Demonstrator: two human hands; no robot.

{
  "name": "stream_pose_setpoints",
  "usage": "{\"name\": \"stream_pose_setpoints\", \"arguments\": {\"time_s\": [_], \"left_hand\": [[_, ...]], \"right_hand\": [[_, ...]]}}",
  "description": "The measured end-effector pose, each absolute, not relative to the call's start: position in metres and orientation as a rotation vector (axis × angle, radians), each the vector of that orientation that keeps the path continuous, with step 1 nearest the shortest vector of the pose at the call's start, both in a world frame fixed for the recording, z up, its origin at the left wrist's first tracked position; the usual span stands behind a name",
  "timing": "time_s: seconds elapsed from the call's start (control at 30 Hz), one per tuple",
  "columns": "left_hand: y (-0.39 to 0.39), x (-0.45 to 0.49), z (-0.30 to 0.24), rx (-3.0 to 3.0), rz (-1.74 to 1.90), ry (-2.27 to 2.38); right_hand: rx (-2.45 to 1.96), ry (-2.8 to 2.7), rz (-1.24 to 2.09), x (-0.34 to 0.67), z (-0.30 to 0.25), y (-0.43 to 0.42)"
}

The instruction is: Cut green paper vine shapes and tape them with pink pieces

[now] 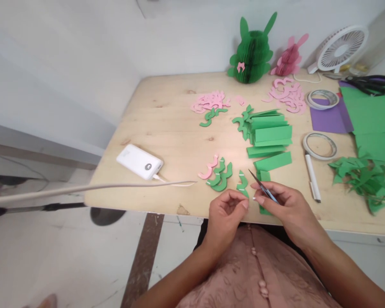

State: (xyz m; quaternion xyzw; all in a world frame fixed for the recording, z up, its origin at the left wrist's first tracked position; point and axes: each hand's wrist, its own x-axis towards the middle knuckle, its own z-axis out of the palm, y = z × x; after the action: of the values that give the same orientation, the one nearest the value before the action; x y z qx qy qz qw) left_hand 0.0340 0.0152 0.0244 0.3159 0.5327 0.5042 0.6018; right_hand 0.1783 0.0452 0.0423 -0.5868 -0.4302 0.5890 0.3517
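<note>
Near the table's front edge, my left hand (227, 214) is closed, thumb pressed to the curled fingers; whatever lies in the pinch is too small to make out. My right hand (284, 207) is closed around a slim, pointed tool (265, 191) with a dark tip and bluish shaft, angled up and left. A tiny white bit shows by the right thumb. Just beyond my hands lies a curved green paper piece (242, 182) with white strips on it. To its left are several similar green pieces (220, 175) and a pink curved piece (209, 167).
Folded green paper strips (272, 133) lie mid-table. Tape rolls (321, 157), a white marker (313, 179) and green scraps (368, 179) are rightward. A white power bank (137, 160) with a cable sits left. Behind stand a green paper rabbit (253, 55) and a fan (342, 50).
</note>
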Motion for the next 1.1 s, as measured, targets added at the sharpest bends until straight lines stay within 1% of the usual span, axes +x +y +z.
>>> {"name": "stream_pose_setpoints", "arguments": {"time_s": [0.17, 0.27, 0.53, 0.7, 0.8, 0.97, 1.1], "left_hand": [[0.014, 0.013, 0.023, 1.214, 1.276, 1.522], [0.018, -0.004, 0.017, 1.496, 1.273, 1.688], [0.038, -0.031, 0.002, 1.983, 1.079, 1.955], [0.047, -0.035, -0.005, 2.103, 0.923, 2.042], [0.05, -0.036, -0.008, 2.106, 0.877, 2.093], [0.054, -0.039, -0.009, 2.112, 0.836, 2.119], [0.056, -0.04, -0.008, 2.062, 0.87, 2.093]], "right_hand": [[-1.603, -1.101, 1.456, 0.181, 0.042, 0.047], [-1.617, -1.086, 1.442, 0.181, 0.042, 0.047], [-1.643, -1.121, 1.422, 0.183, 0.037, 0.041], [-1.655, -1.103, 1.408, 0.184, 0.037, 0.04], [-1.652, -1.061, 1.455, 0.184, 0.037, 0.039], [-1.649, -1.009, 1.511, 0.185, 0.035, 0.039], [-1.642, -0.989, 1.529, 0.185, 0.035, 0.039]]}}
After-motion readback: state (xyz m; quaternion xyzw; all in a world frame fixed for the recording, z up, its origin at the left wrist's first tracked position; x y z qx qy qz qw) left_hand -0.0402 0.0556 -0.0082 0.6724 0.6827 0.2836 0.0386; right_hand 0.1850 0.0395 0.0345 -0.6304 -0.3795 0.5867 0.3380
